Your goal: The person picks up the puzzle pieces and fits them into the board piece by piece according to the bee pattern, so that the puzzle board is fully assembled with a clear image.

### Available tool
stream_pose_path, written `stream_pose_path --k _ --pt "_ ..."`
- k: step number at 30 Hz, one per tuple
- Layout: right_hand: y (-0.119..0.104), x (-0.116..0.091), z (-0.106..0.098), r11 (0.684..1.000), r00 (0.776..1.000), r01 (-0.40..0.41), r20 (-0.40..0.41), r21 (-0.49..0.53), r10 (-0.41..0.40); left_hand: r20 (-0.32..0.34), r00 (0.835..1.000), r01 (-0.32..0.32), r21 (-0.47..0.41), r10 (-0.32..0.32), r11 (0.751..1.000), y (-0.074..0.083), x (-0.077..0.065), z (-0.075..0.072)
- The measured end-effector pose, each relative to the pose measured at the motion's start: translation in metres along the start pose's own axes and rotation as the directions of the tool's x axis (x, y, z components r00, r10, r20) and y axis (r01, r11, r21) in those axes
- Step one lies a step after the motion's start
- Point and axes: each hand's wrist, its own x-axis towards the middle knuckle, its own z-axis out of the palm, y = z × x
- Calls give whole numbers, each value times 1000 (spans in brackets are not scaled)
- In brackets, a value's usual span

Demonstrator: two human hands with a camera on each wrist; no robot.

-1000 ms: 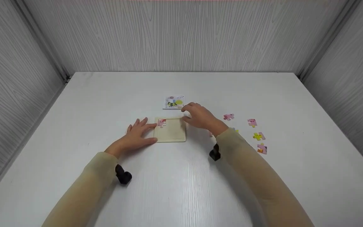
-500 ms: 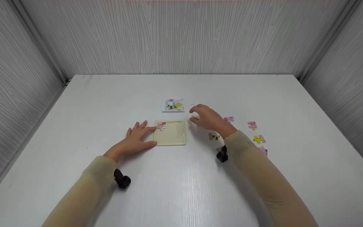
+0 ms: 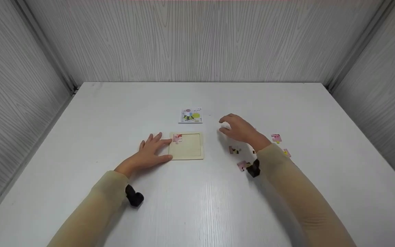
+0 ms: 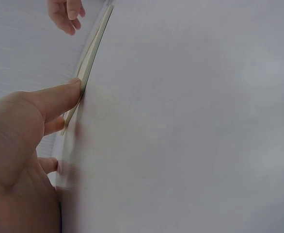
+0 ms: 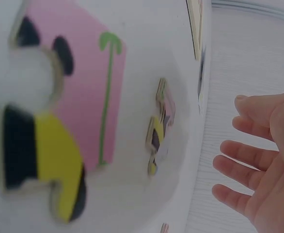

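Note:
In the head view my left hand (image 3: 149, 152) lies at the left edge of a square wooden puzzle tray (image 3: 192, 148), thumb and forefinger touching its rim. The left wrist view shows the thumb (image 4: 59, 99) against the tray's edge. One pink puzzle piece (image 3: 176, 138) sits in the tray's upper left corner. Right of the tray, my right hand (image 3: 240, 129) is held above the table with fingers loosely bent and nothing between them. Below it lie a bee-patterned puzzle piece (image 3: 234, 150) and a pink piece (image 3: 241, 166), which appears large in the right wrist view.
A small picture card (image 3: 190, 115) with a bee lies behind the tray. More puzzle pieces, among them a pink one (image 3: 276, 138), lie to the right, partly hidden by the right arm. Grey wood-grain panels (image 3: 197, 41) enclose the white table (image 3: 183, 206).
My right hand has moved from the tray's upper right corner to the right, toward the loose pieces. My left hand stays at the tray's left edge.

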Motion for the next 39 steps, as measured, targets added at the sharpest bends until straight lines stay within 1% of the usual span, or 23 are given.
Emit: stream_pose_path --k 4,9,13,19,26,32,39 --pt "11 -7 -5 1000 1000 1 -4 16 0 3 1000 7 -5 -7 1000 0 0 0" --pt "23 -15 -13 999 999 -35 -13 28 35 6 1000 14 -2 -14 1000 2 -1 -2" --pt "33 -20 -18 997 997 -72 -2 30 72 8 1000 17 -4 -17 1000 3 -1 -2" --pt "47 -27 -24 989 989 -146 26 36 145 6 1000 16 1 -16 1000 3 0 -1" --pt "65 -37 -31 984 985 -172 38 46 171 2 1000 11 1 -11 1000 1 3 0" --pt "77 -40 -32 974 973 -226 57 17 225 -10 1000 -7 -5 7 1000 -1 4 0" --pt "91 -40 -33 982 979 -184 79 -40 186 -8 1000 -5 2 5 1000 0 4 0"
